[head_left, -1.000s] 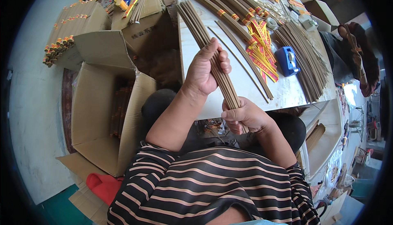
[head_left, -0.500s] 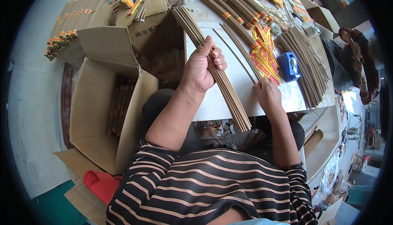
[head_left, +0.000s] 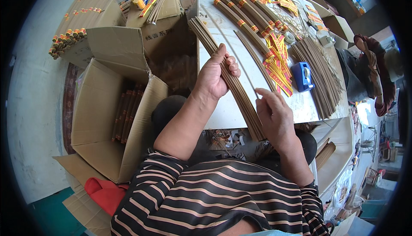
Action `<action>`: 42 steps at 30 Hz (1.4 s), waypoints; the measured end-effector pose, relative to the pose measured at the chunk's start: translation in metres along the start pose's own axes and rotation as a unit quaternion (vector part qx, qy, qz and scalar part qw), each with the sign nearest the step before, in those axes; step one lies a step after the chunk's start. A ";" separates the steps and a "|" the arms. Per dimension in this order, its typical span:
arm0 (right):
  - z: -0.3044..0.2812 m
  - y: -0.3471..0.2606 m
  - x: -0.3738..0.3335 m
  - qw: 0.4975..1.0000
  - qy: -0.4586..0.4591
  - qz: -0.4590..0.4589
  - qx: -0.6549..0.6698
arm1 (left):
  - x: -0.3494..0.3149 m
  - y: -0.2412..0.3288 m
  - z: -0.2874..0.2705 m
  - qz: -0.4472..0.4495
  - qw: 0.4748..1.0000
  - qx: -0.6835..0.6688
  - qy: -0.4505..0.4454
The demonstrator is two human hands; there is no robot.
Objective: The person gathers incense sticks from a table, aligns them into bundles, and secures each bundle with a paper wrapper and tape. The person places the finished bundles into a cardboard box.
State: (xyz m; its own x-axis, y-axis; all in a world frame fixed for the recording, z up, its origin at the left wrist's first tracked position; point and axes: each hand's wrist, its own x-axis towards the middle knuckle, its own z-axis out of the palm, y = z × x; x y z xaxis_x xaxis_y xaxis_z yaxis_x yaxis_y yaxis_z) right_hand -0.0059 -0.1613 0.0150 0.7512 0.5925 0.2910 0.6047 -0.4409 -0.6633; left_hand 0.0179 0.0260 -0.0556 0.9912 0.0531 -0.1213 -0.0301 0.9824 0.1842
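Observation:
My left hand (head_left: 214,75) is closed around a bundle of brown incense sticks (head_left: 246,109), thumb on top, the bundle slanting from upper left to lower right over the table's near edge. My right hand (head_left: 277,113) is beside the bundle's lower end, its fingers pinching the near end of a single incense stick (head_left: 237,59), which is blurred by motion and runs roughly alongside the bundle. A few loose sticks (head_left: 254,57) lie on the white table (head_left: 221,113) to the right of it. Red-and-yellow paper strips (head_left: 278,66) are heaped beyond my right hand.
A blue tape dispenser (head_left: 303,76) stands right of the strips, beside a pile of loose sticks (head_left: 317,77). Banded bundles (head_left: 242,19) lie at the back. On the left, an open cardboard box (head_left: 96,124) contains wrapped bundles; more bundles (head_left: 79,17) are stacked behind it. A person (head_left: 373,64) is at far right.
My right hand has moved left, toward the bundle, bringing the single stick with it. My left hand still grips the bundle; the view has shifted slightly.

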 end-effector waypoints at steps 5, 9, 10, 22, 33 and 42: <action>0.005 -0.007 0.001 1.000 -0.013 -0.004 -0.009 | 0.000 0.000 -0.002 0.002 0.999 -0.037 0.012; 0.002 -0.011 0.004 1.000 -0.018 -0.008 -0.019 | -0.004 -0.002 0.010 0.018 0.996 -0.046 0.077; 0.004 -0.009 0.003 0.999 -0.020 -0.026 -0.023 | -0.005 -0.002 0.011 0.022 0.995 -0.048 0.079; 0.007 -0.007 0.005 0.994 -0.070 -0.042 -0.079 | -0.002 -0.002 0.002 0.022 0.997 0.034 0.069; 0.008 -0.006 0.005 0.994 -0.084 0.053 0.043 | -0.006 0.003 0.004 0.023 0.998 0.050 0.006; 0.005 0.020 -0.004 0.987 -0.036 0.117 0.106 | -0.027 0.015 0.055 0.224 0.925 0.297 -0.080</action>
State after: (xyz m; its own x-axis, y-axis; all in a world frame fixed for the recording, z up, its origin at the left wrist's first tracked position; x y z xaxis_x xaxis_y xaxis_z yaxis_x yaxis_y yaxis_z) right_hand 0.0018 -0.1691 -0.0035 0.8382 0.5411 0.0678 0.3417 -0.4243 -0.8386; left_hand -0.0025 0.0297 0.0039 0.9047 0.3563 0.2337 -0.4123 0.5939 0.6909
